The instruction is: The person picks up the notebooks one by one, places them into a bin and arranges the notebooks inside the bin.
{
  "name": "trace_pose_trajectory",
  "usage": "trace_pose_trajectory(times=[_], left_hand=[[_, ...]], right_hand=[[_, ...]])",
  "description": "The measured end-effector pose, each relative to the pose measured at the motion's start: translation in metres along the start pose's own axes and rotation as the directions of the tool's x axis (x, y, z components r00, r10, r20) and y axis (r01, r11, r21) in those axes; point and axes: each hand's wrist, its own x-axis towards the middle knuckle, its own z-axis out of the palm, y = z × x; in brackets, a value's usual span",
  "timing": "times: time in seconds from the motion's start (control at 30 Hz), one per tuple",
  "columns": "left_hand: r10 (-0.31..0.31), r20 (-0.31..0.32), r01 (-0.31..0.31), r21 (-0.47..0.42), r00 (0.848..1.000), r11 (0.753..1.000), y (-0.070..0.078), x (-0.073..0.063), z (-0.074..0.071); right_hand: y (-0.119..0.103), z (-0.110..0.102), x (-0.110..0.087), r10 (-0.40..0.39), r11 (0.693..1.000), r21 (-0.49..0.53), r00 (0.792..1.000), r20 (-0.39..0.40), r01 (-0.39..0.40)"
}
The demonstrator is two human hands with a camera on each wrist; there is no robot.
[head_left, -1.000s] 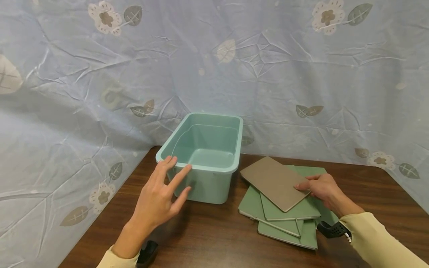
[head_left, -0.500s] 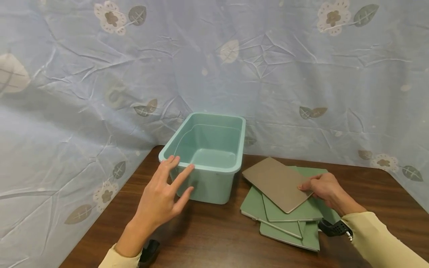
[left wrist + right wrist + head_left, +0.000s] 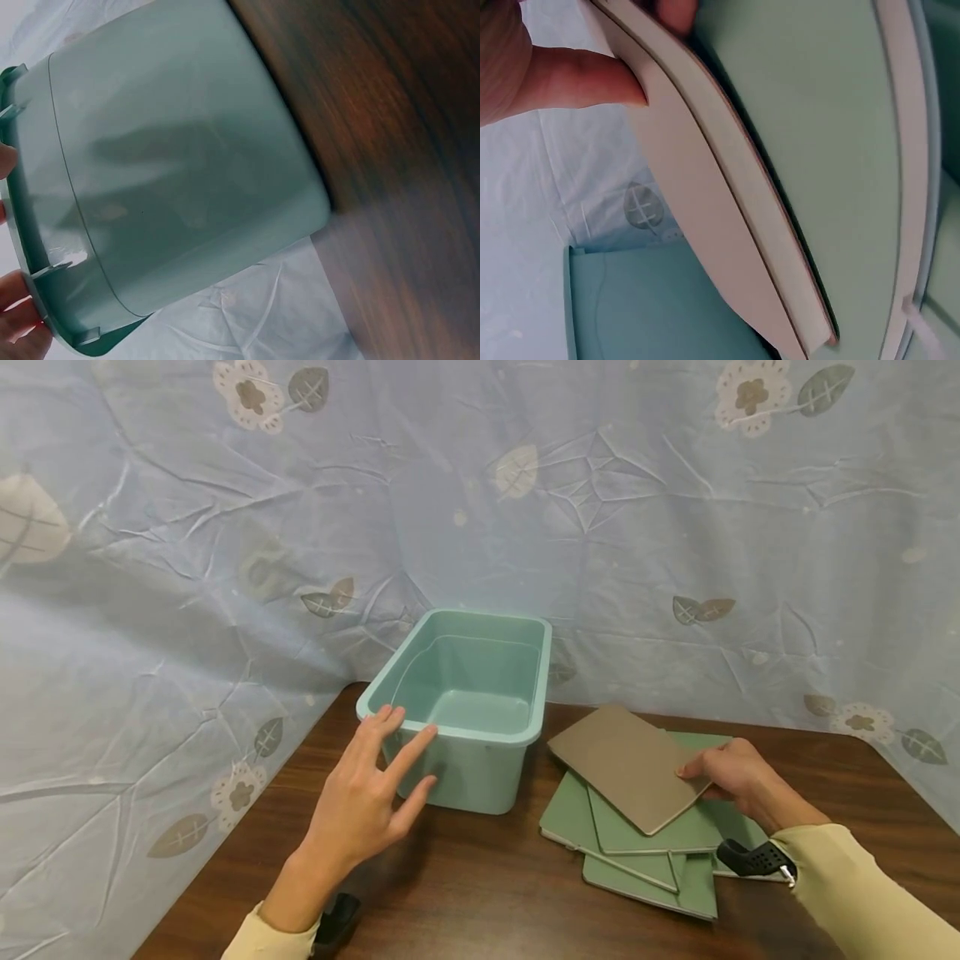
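My right hand (image 3: 742, 781) pinches a tan notebook (image 3: 630, 768) at its right edge, thumb on the cover. In the right wrist view the thumb presses the tan cover (image 3: 675, 157), and the page edges show beside it. The notebook is tilted, partly over a green notebook (image 3: 652, 835). More green notebooks (image 3: 667, 893) lie in an uneven pile beneath. My left hand (image 3: 360, 802) is spread, its fingertips at the near rim of a teal plastic bin (image 3: 480, 777). In the left wrist view its fingers are at the rim of the bin (image 3: 180, 165), partly cut off.
The bin stands at the back left of a dark wooden table (image 3: 480, 893), to the left of the notebook pile. A pale floral cloth (image 3: 465, 485) hangs behind and along the left side. An elastic band crosses one green notebook.
The tan notebook has risen slightly in my right hand and shifted a little right, off the green pile. The left hand stays by the bin's rim. The head view has shifted slightly.
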Motion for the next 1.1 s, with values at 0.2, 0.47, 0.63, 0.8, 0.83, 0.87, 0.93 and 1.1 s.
trace_pose_trajectory(times=[0.2,0.47,0.63,0.8,0.83,0.87,0.93,1.1], left_hand=[[0.0,0.004,0.0,-0.003,1.0,1.0,0.0,0.0,0.0],[0.002,0.003,-0.002,-0.004,1.0,1.0,0.0,-0.001,0.002],[0.0,-0.009,0.0,-0.001,1.0,1.0,0.0,-0.002,0.002],[-0.005,-0.004,0.005,0.001,1.0,1.0,0.0,-0.002,0.002],[-0.005,-0.002,0.005,0.0,1.0,1.0,0.0,-0.002,0.002],[-0.005,-0.001,0.005,0.0,1.0,1.0,0.0,-0.002,0.002],[-0.004,0.001,0.004,0.0,1.0,1.0,0.001,-0.001,0.002],[0.003,-0.011,-0.003,0.001,1.0,1.0,0.0,0.001,0.002]], right_hand=[[0.005,-0.01,0.0,-0.038,0.997,0.069,0.998,0.047,0.035],[0.01,-0.012,-0.001,-0.055,0.983,0.179,0.993,0.108,0.035],[0.008,-0.014,-0.001,-0.062,0.982,0.188,0.989,0.137,0.035],[0.006,-0.017,-0.003,-0.058,0.977,0.212,0.982,0.18,0.019],[0.005,-0.017,-0.004,-0.061,0.973,0.231,0.98,0.188,0.016],[0.005,-0.018,-0.005,-0.07,0.969,0.246,0.978,0.198,0.02],[0.003,-0.018,-0.008,-0.092,0.96,0.279,0.975,0.202,0.033],[-0.002,-0.02,-0.016,-0.153,0.905,0.421,0.972,0.18,0.065]])
